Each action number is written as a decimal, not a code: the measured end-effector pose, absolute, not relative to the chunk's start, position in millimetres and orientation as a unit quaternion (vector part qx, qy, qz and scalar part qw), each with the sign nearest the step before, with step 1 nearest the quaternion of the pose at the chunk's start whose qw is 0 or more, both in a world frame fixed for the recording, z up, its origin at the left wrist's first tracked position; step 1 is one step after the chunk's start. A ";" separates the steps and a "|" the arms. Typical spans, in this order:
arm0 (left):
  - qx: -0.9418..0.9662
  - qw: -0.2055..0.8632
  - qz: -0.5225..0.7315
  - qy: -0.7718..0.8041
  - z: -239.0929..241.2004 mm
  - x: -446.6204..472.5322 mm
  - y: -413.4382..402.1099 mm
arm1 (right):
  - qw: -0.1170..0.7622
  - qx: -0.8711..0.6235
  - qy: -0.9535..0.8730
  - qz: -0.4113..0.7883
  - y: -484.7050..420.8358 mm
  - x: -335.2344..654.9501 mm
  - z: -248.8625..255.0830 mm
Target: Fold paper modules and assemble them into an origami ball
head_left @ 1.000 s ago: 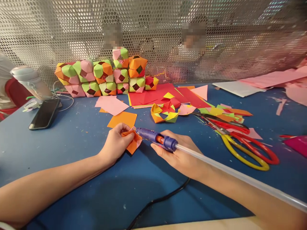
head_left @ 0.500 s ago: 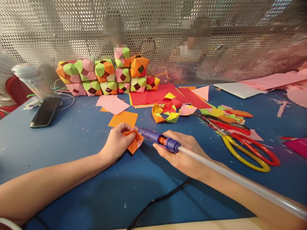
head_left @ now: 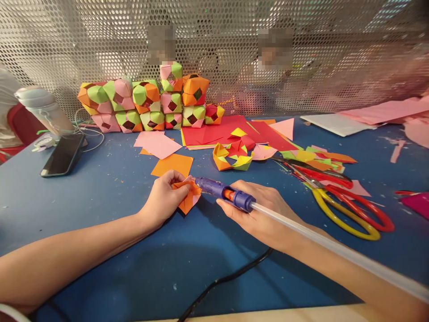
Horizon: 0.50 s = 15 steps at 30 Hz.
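Blue table: scuffed painted top (head_left: 110, 192), backed by a perforated metal screen (head_left: 217, 18) and stacked multicoloured folded-paper balls (head_left: 147, 100).
Orange folded-paper piece (head_left: 188, 204): above the table, just nearer than a flat orange paper sheet (head_left: 172, 165).
Left hand (head_left: 164, 194): almost closed, thumb and fingers pinching the piece's left side.
Right hand (head_left: 263, 226): curled round a purple-blue plastic glue gun (head_left: 211, 186), its nozzle at the piece's upper corner.
Paper handling: probably light, crisp and easily crushed; best pinched at a folded edge, away from the probably hot nozzle.
Gun handling: rigid, likely steadiest by its body, since the long translucent glue stick (head_left: 301, 230) trails behind.
Hidden: fingertips behind the paper, the gun's trigger; nozzle contact cannot be told.
Cut off: glue stick at right, black cord (head_left: 231, 276) at bottom.
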<state>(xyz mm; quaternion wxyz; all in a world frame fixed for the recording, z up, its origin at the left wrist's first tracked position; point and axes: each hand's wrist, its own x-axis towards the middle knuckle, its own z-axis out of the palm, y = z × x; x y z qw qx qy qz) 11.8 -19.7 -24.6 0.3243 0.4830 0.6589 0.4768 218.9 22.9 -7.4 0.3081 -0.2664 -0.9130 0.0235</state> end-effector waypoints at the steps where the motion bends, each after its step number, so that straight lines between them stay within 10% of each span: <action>1: 0.481 0.324 0.478 0.660 -24.1 12.2 -20.0 | 0.310 -0.266 -0.913 0.023 22.8 219.2 -7.0; 15: 0.466 0.325 0.497 0.656 -24.1 13.2 -20.0 | 0.285 -0.298 -0.910 0.037 22.5 220.0 -5.7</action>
